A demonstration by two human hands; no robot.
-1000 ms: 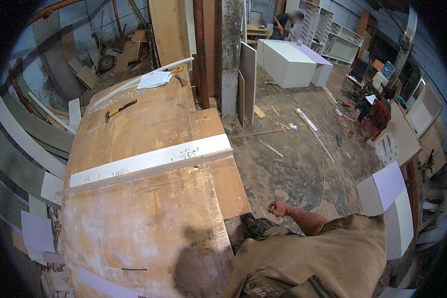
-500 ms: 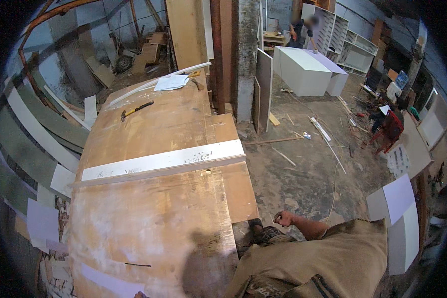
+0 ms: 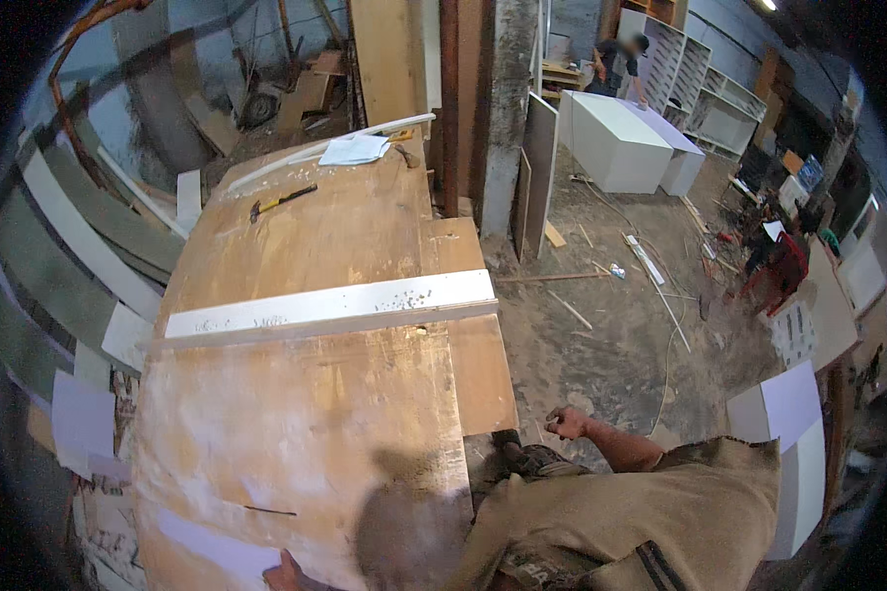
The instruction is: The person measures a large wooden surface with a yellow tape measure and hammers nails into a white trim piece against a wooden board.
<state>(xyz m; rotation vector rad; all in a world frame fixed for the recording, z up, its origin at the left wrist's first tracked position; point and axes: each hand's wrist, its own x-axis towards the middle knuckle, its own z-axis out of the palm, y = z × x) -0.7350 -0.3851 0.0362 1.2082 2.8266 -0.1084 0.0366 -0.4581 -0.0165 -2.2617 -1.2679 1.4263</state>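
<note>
At the lower edge my left hand [image 3: 284, 573], partly cut off, grips the right end of a pale lilac board [image 3: 212, 548] lying flat on the large wooden worktable [image 3: 365, 379]. Just behind that board lies a thin dark stick [image 3: 269, 511]. My right hand [image 3: 568, 423] hangs past the table's right edge, its fingers loosely bent and apart, with nothing visible in them. Across the table's middle runs a long white strip [image 3: 330, 306] with small dark bits scattered on it.
A hammer [image 3: 282, 203] and white papers [image 3: 355, 151] lie at the table's far end. Boards [image 3: 94, 236] lean along the left. White cabinets [image 3: 616, 143] stand far right beside another person [image 3: 616, 67]. Wood strips and a cable litter the floor [image 3: 601, 364].
The view has shifted slightly, with the table and lilac board appearing higher. More of my left hand shows at the board's end. My right hand's fingers look a little less curled.
</note>
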